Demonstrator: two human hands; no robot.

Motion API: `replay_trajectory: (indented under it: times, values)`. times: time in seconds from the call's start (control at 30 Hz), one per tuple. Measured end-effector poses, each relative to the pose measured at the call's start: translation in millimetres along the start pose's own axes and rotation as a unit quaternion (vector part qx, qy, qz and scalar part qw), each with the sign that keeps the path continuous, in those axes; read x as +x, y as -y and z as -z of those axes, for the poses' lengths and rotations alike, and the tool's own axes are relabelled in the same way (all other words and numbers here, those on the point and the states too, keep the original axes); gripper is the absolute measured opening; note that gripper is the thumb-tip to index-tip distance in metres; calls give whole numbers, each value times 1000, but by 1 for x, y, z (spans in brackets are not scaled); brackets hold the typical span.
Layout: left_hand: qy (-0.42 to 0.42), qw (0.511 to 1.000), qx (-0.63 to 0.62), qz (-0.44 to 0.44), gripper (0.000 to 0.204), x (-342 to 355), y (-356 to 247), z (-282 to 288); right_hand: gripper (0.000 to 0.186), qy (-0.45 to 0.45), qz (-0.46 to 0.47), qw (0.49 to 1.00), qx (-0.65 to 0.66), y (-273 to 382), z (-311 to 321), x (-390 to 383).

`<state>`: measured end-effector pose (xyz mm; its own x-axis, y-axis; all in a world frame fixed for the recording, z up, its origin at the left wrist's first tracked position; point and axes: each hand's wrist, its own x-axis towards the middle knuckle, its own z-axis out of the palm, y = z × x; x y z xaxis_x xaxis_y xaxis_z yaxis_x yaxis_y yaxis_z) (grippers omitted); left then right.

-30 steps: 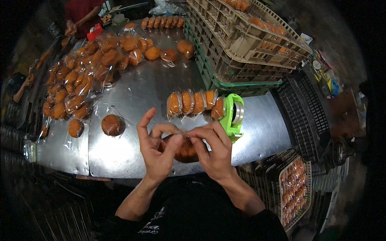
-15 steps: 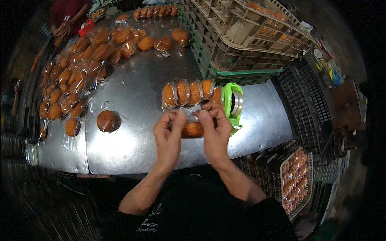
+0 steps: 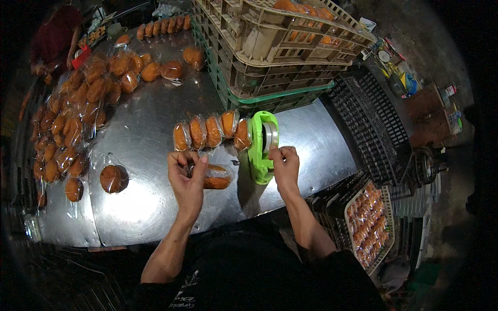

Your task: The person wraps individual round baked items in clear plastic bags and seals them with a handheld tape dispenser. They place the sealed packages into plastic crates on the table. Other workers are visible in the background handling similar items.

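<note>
My left hand is closed on the near end of a wrapped bun, brown and lying on its side in clear plastic. A bright green tape dispenser with a roll of clear tape stands to its right. Against the right side of the dispenser, my right hand has thumb and forefinger pinched together; what is between them is too small to make out. Just beyond my left hand runs a row of wrapped buns, standing on edge side by side. A single wrapped bun lies to the left.
A large heap of wrapped buns covers the left of the metal table. Stacked crates rise at the back, with black crates to the right. A tray of wrapped buns is low at right. Another person stands far left.
Both hands were together over the bun at its wrapper. Now they are apart: my right hand has moved right to the tape dispenser, while my left stays on the bun. The view has shifted.
</note>
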<state>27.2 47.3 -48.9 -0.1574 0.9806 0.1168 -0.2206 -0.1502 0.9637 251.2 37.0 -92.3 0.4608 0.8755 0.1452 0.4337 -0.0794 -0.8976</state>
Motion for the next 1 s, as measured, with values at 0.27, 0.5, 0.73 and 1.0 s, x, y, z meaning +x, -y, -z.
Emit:
replay_trajectory:
  times: [0.27, 0.5, 0.73, 1.0]
  values:
    - [-54, 994, -74, 53, 32, 7, 10, 15, 34, 152, -216, 960, 95, 37, 10, -65]
    - [-29, 994, 70, -78, 31, -13, -23, 21, 34, 241, 22, 955, 174, 122, -59, -60]
    - [-64, 926, -345, 137, 39, 14, -40, 86, 16, 326, -237, 799, 447, 132, -106, -56]
    - [-5, 956, 49, 290, 86, 69, 22, 93, 15, 316, 43, 946, 57, 117, -169, 63]
